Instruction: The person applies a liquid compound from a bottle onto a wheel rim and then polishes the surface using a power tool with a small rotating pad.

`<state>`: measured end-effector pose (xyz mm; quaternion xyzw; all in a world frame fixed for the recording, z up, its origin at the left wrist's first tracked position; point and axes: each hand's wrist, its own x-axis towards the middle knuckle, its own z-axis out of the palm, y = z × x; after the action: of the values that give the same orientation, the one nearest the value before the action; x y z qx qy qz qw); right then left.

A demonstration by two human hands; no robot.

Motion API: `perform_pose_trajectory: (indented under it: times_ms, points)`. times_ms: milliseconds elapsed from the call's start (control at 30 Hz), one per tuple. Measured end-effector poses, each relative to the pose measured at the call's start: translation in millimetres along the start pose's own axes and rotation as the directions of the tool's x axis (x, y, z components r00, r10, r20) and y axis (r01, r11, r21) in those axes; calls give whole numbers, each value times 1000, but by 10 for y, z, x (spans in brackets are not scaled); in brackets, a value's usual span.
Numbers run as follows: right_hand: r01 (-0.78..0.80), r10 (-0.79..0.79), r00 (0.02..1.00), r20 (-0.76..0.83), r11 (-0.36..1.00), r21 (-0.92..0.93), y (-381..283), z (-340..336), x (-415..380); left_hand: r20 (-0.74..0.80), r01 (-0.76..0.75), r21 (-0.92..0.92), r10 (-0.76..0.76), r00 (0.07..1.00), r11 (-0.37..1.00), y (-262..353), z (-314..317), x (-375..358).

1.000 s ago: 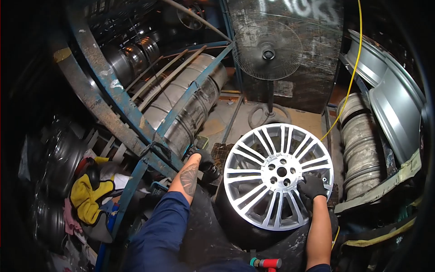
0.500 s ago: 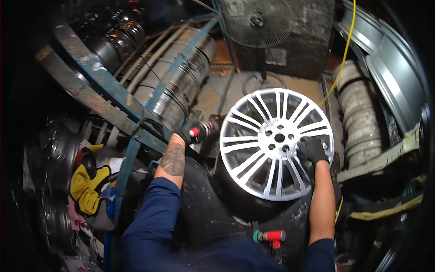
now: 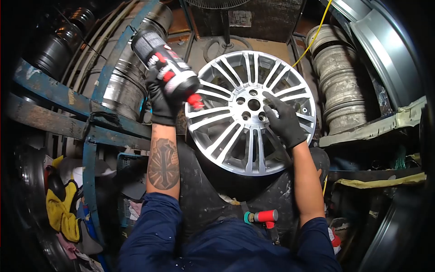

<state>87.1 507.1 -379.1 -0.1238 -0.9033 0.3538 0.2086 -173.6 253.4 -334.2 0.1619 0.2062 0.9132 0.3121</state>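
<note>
Two gloved hands in view, both over or beside one big multi-spoke wheel [image 3: 254, 123], face up between the person's knees, silver spokes, five lug holes round a center bore. Left hand [image 3: 159, 102] wrapped round a black bottle [image 3: 168, 61] with white and red label, fingers closed on it. Bottle is tilted, base up and left, red cap [image 3: 195, 100] pointing down at the wheel's left edge; cannot tell if cap touches metal. Right hand [image 3: 285, 121] spread, holding nothing, fingers reaching onto the hub by the lug holes; exact contact hard to tell. Red power tool [image 3: 265, 216] with green end lies at the lap, near side of the wheel. Stacked rims [image 3: 342, 86] to the right, more silver rims [image 3: 385, 50] at upper right, yellow hose [image 3: 311, 44] running down behind the wheel. Blue metal rack [image 3: 90, 181] on the left, yellow and gray cloth [image 3: 61, 213] lower left. Fan [image 3: 217, 3] at top, mostly cut off by the frame edge
</note>
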Motion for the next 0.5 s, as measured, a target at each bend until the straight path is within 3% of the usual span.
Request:
perform_pose_trajectory:
  times_ms: [67,133,200,233,300,400,433,500]
  points:
    - [-21,16,1000,26,982,188,-280,95,43,-175,41,162,-12,985,986,-258,7,98]
    - [-28,11,998,58,952,304,-491,175,80,-134,129,38,-122,983,991,-398,43,99]
    - [-73,37,994,104,925,374,-630,287,106,-168,112,51,-102,980,992,-537,185,133]
    - [-49,24,997,71,924,379,-607,348,98,-188,36,139,-10,982,990,-627,311,120]
    - [1,-3,1000,5,923,384,-556,473,85,-126,66,145,-48,991,987,-734,415,104]
    - [-219,252,968,8,825,521,-500,484,34,-41,105,162,-100,994,981,-918,491,108]
    - [-168,253,965,-71,800,575,-537,484,47,-37,124,116,-121,992,985,-971,475,130]
    - [-192,288,956,-57,757,624,-557,473,44,-28,139,-8,-139,990,990,-1068,390,191]
